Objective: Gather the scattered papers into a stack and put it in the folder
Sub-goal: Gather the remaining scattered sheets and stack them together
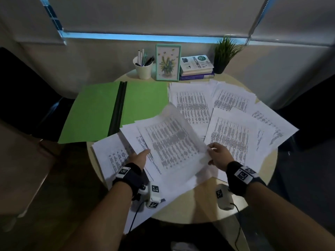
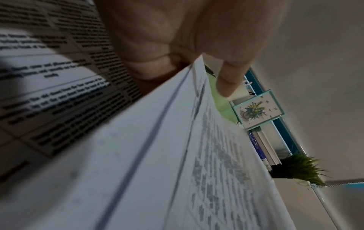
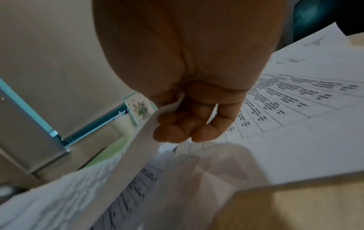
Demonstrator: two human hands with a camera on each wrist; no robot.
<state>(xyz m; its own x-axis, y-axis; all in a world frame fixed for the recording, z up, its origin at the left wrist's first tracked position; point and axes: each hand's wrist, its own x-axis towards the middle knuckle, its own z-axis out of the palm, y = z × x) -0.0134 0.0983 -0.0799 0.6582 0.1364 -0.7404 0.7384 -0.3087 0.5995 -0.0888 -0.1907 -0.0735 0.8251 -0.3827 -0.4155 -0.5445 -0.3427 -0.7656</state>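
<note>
While head hides it, R fingers [image 3: 173, 132] pinch sheet [image 3: 145, 140].

One green folder [image 1: 94, 109] lies open on one round table [image 1: 199, 205]. Right of the folder are many white papers [image 1: 192, 105], too piled up to count. Behind the folder stand one white cup [image 1: 144, 69] of pens, one picture frame [image 1: 168, 62], three stacked books [image 1: 196, 67] and one plant [image 1: 225, 51]. Two hands show.

Round table [image 1: 208, 211] bears papers [image 1: 233, 134], folder [image 1: 90, 113], books [image 1: 196, 69].
</note>
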